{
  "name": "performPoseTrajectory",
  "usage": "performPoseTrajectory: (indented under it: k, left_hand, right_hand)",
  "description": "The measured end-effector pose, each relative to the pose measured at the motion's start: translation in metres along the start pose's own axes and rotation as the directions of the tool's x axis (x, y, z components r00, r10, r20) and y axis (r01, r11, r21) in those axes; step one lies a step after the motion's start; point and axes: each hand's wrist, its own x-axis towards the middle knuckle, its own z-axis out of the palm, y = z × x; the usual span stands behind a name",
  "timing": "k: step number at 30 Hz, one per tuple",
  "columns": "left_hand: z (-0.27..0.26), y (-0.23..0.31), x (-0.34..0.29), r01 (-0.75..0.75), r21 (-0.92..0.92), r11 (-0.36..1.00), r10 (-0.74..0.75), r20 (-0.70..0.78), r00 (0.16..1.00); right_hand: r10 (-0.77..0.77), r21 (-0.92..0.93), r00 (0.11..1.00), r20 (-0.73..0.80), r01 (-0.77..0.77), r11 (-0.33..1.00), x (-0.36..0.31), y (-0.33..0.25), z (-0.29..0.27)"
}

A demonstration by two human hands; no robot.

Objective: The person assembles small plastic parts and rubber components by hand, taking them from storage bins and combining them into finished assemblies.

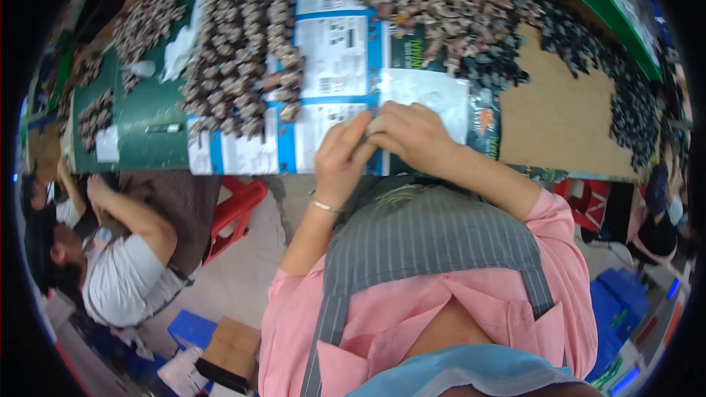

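My left hand and my right hand meet at the near edge of the worktable, fingers bent and pressed together at the tips. Whatever is pinched between them is too small and covered to make out. Just beyond the right hand lies a pale, shiny plastic sheet. To the left, small brown-grey knotted pieces stand in long, close rows. A loose heap of brownish-pink pieces lies past the hands to the right, with dark blue-black pieces along its near side.
More dark pieces curve around a brown cardboard sheet. White-and-blue printed sheets cover the middle. On the green surface at left are a crumpled white tissue and a small marker-like object. A co-worker sits at left by a red stool.
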Motion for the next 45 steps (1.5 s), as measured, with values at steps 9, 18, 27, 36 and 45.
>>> performPoseTrajectory:
  k: [9,18,27,36,45]
  left_hand:
    - [-0.013,-0.002,-0.027,0.020,0.139,0.990,0.014,-0.244,0.970]
    - [-0.058,-0.038,-0.016,0.192,0.347,0.918,-0.001,-0.483,0.876]
    - [-0.047,-0.049,-0.028,0.085,0.363,0.928,0.145,-0.561,0.815]
    - [0.020,0.014,0.057,-0.232,0.139,0.963,0.243,-0.065,0.968]
    - [0.097,0.007,0.133,-0.138,0.139,0.981,0.086,0.328,0.941]
  right_hand:
    - [0.150,0.398,0.979,0.138,-0.193,0.897,0.015,-0.021,0.017]
    - [0.106,0.333,0.989,0.102,-0.135,0.933,-0.019,-0.004,-0.015]
    - [0.326,0.176,0.936,-0.129,-0.302,0.937,-0.085,0.022,-0.077]
    - [0.461,-0.160,0.666,-0.586,-0.653,0.740,-0.117,0.093,-0.131]
    - [0.452,-0.062,0.741,-0.497,-0.550,0.833,-0.130,0.091,-0.126]
